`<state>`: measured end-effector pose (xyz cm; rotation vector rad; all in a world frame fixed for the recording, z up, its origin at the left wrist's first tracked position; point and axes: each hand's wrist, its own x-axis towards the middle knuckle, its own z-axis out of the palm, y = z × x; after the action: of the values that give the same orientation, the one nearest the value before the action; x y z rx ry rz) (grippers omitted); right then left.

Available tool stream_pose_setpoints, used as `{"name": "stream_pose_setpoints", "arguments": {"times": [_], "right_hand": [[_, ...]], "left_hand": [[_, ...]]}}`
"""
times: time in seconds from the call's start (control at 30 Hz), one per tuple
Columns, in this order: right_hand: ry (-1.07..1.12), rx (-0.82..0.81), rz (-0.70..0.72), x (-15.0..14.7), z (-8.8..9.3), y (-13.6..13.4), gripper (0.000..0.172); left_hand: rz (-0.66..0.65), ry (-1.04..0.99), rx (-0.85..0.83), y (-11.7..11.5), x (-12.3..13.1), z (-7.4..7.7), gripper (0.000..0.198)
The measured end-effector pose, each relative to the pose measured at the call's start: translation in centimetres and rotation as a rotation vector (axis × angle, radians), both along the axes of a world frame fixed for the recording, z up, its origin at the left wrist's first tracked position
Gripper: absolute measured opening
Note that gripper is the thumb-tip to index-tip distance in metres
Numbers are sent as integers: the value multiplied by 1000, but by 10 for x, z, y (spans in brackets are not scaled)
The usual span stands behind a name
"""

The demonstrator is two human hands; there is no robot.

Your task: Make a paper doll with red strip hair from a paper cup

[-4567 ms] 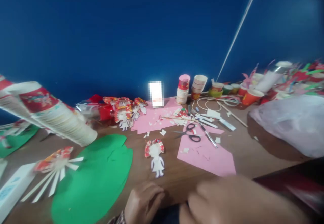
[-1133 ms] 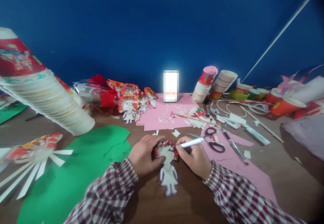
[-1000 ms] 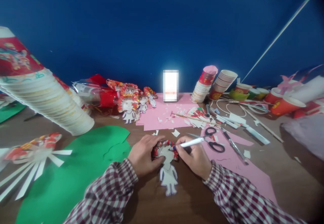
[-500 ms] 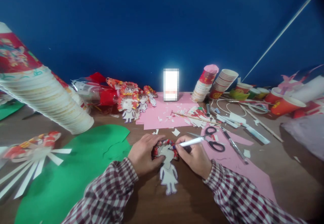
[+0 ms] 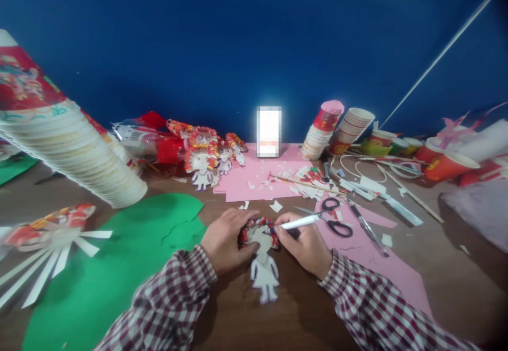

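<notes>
A paper doll (image 5: 264,276) with a white dress and a curled red-and-orange paper fringe for hair lies on the table in front of me. My left hand (image 5: 229,240) holds it at the head, thumb by the chin and fingers over the left side of the hair. A white pen (image 5: 299,223) is pinched in my right hand (image 5: 307,245), its dark tip on the face of the doll. The right fingertips rest close to the right side of the hair.
Scissors (image 5: 337,227) and a silver pen (image 5: 367,229) lie on pink paper to the right. Finished-looking dolls (image 5: 201,165) stand at the back left. Green paper (image 5: 130,255) and leaning paper cups (image 5: 99,155) are left. A bright phone-like screen (image 5: 269,131) stands behind.
The pen tip has shifted very slightly leftward over the doll's face. Both hands otherwise stay in place.
</notes>
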<state>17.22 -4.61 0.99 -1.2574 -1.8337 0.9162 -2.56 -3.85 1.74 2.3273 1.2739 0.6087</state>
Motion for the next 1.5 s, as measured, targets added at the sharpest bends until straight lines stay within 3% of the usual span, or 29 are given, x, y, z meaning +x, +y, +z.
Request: {"name": "stream_pose_setpoints", "arguments": {"times": [1.5], "right_hand": [[-1, -67, 7, 2, -4, -1, 9]], "left_hand": [[-7, 14, -1, 0, 1, 0, 54]]}}
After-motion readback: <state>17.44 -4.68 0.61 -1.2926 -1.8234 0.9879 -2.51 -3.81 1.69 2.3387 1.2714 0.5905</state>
